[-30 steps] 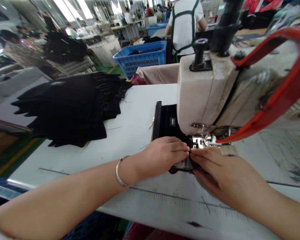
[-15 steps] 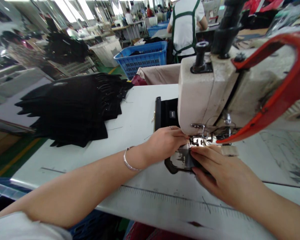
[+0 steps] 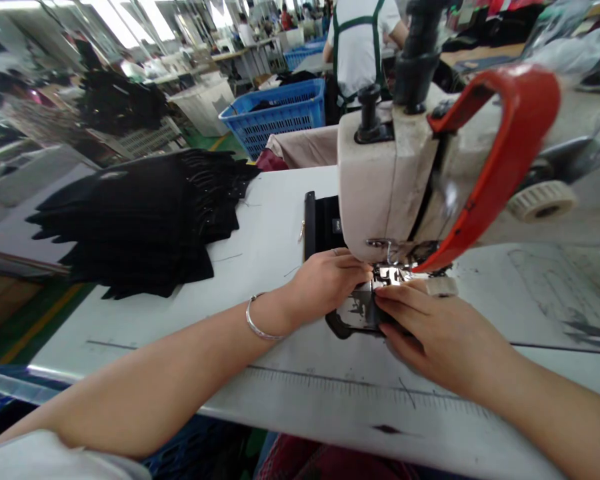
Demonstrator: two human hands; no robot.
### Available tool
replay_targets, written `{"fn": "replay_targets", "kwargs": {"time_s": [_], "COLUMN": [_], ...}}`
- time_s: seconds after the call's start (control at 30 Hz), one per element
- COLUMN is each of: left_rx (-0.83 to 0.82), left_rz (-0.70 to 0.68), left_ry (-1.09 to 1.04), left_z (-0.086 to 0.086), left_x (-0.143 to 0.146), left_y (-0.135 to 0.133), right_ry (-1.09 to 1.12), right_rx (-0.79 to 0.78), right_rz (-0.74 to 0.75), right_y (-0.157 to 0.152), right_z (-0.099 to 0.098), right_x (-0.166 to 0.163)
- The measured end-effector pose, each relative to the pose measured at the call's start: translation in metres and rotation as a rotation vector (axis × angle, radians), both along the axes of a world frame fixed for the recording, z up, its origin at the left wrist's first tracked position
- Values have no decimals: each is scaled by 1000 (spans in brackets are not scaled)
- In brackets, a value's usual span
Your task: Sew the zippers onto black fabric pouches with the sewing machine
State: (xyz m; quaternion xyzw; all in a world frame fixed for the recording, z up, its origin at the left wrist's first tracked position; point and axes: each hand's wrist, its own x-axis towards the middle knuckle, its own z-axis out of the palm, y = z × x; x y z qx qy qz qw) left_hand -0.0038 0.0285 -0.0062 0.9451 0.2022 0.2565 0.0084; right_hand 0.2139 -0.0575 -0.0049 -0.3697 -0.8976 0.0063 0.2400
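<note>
A black fabric piece [image 3: 325, 220] with a small label and a zipper pull at its left edge lies partly behind the head of the sewing machine [image 3: 367, 193]. My left hand [image 3: 325, 283] rests on this piece, its fingers closed together and pressing close to the presser foot [image 3: 390, 275]. On the near side of the foot, my right hand [image 3: 425, 320] has its fingers together, pinching the dark edge of the same piece over the metal plate [image 3: 353, 313]. The fingers hide much of the fabric near the needle.
A stack of black fabric pieces [image 3: 140, 213] lies on the table's left side. The red guard [image 3: 517, 147] curves over my right hand. Small scissors [image 3: 590, 333] lie at the right. Beyond are a blue crate [image 3: 280, 117] and a person [image 3: 363, 47] in white.
The view has shifted slightly, so the machine appears further left and more of its right side shows. Both hands keep their places by the presser foot; the fabric has hardly moved.
</note>
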Motion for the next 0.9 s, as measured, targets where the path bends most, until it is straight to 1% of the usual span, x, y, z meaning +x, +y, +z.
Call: {"fn": "replay_targets", "kwargs": {"time_s": [0.13,0.27,0.3,0.37,0.43,0.5,0.6,0.7,0.8,0.9], "left_rx": [-24,-135,-176,-256,-287,-260,-190,-160,-168,-226], "left_rz": [31,162,168,124,78,61,60,152,218,204], "left_ry": [40,115,153,245,317,334,255,157,121,131], "left_z": [4,23,28,38,42,40,29,21,22,27], "left_x": [1,0,-1,-4,-7,-9,-6,4,12,10], "left_y": [-2,-7,-8,-10,-12,-17,-31,-46,-57,-61], "right_ry": [4,41,46,50,45,30,10,14,23,35], "right_rx": [-35,-39,-36,-26,-23,-22,-1,1,-21,-28], "right_rz": [-12,18,23,39,58,67,48,64,103,110], "right_y": [0,-1,-1,-1,-1,-2,-3,-4,-3,-3], "right_z": [-1,0,0,1,1,-1,-3,-4,-2,-1], "right_x": [1,5,6,9,12,15,17,18,19,20]}}
